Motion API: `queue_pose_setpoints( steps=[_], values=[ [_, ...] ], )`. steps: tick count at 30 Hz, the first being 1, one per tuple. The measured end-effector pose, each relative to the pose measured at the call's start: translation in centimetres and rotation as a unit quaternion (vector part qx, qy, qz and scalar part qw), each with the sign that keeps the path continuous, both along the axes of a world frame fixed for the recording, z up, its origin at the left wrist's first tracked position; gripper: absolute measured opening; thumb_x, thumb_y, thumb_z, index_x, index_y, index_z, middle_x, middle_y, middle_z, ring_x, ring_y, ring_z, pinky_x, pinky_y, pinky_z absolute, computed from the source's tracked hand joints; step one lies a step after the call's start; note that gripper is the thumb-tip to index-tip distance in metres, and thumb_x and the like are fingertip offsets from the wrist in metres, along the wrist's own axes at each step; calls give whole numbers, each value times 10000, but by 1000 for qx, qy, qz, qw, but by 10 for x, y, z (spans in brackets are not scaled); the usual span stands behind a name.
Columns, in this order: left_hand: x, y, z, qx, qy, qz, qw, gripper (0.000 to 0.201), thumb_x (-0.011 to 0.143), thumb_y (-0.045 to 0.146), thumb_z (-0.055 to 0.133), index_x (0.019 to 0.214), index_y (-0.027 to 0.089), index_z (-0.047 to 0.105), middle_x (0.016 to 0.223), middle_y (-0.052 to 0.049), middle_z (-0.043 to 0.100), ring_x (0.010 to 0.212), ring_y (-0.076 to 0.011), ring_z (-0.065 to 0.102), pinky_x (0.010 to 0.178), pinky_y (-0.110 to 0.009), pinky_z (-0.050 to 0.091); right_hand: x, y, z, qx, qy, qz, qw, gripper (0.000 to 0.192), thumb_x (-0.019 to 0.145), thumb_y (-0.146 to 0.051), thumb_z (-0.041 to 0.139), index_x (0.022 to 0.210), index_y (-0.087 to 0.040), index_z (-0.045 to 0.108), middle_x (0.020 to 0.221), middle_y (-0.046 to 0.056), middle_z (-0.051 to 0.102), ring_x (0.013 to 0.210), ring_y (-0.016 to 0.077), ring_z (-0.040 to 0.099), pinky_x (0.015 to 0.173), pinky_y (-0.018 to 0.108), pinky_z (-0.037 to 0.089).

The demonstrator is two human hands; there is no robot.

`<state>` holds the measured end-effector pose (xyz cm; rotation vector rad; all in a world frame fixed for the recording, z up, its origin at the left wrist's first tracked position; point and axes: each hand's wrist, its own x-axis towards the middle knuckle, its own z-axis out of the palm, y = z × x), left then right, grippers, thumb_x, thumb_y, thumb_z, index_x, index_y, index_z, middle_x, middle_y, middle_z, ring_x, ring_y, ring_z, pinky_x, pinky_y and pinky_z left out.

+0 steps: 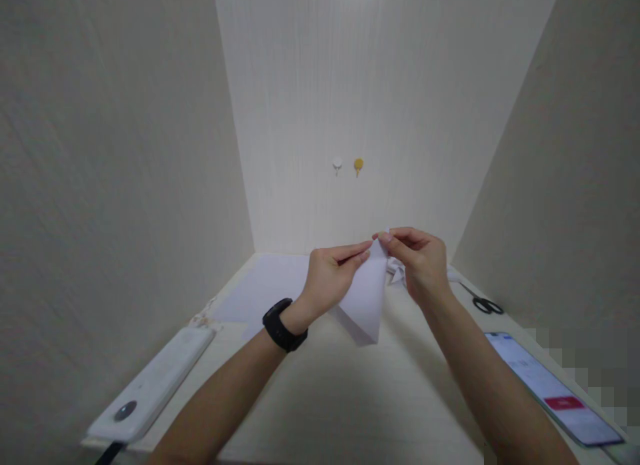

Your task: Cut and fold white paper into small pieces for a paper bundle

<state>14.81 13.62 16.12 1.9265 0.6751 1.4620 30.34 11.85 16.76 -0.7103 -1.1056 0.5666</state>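
While both hands meet above the bench [320, 385], the left hand [327, 275] and right hand [423, 262] each pinch, fingers closed, the top corner of a folded white paper [367, 298]. Its long axis hangs down and toward the person, between the wrists. Beyond the right hand lie scissors [485, 304]; nearer, a phone [550, 388].

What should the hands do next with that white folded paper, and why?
Probably press the top corner flat to sharpen the crease. The left hand and right hand both pinch the white folded paper at its upper tip, lifted above the pale wooden desk, and its lower point hangs loose.
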Motion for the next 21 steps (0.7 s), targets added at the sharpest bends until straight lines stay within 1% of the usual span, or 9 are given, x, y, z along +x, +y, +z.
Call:
queue_pose_setpoints(
  steps=[3, 6, 8, 13, 17, 21],
  values=[
    [-1, 1, -1, 11, 6, 3, 1000, 214, 845, 269, 688, 1042, 235, 765, 1067, -39, 742, 979, -206, 723, 934, -330, 563, 2, -1, 2, -3, -6, 2, 1000, 275, 570, -380, 880, 701, -188, 732, 727, 54, 747, 624, 167, 642, 625, 316, 517],
    [-2, 1, -2, 19, 20, 8, 1000, 207, 851, 276, 681, 1036, 244, 767, 1058, -36, 743, 968, -208, 726, 916, -329, 571, 4, -1, 2, -4, -5, -1, 1000, 276, 549, -369, 891, 680, -190, 726, 673, 38, 728, 597, 167, 639, 608, 317, 523],
    [-3, 1, -3, 25, 26, 5, 999, 206, 853, 271, 676, 1036, 249, 767, 1062, -33, 741, 968, -207, 727, 910, -325, 575, 6, -2, 2, -6, -2, -3, 1000, 248, 540, -339, 894, 655, -191, 731, 652, 35, 724, 589, 166, 642, 608, 315, 528],
    [-3, -1, -4, 27, 30, -8, 999, 197, 851, 255, 675, 1024, 251, 770, 1058, -29, 740, 961, -202, 729, 905, -319, 579, 10, -5, 4, -20, -2, 0, 1000, 184, 531, -285, 883, 627, -202, 751, 673, 53, 747, 599, 185, 663, 601, 322, 541],
    [-3, -1, -4, 25, 32, -7, 999, 194, 847, 252, 678, 1017, 250, 772, 1048, -30, 743, 955, -202, 731, 904, -326, 581, 11, -5, 4, -31, -10, -10, 999, 173, 557, -310, 862, 640, -195, 764, 660, 60, 743, 570, 186, 649, 567, 325, 536],
    [-3, 0, -4, 23, 36, -17, 999, 195, 845, 260, 681, 1017, 243, 772, 1053, -35, 742, 952, -201, 732, 901, -320, 581, 10, -3, 4, -36, 6, -34, 999, 143, 552, -268, 861, 618, -186, 764, 631, 61, 733, 565, 179, 641, 562, 312, 523]
  ],
)
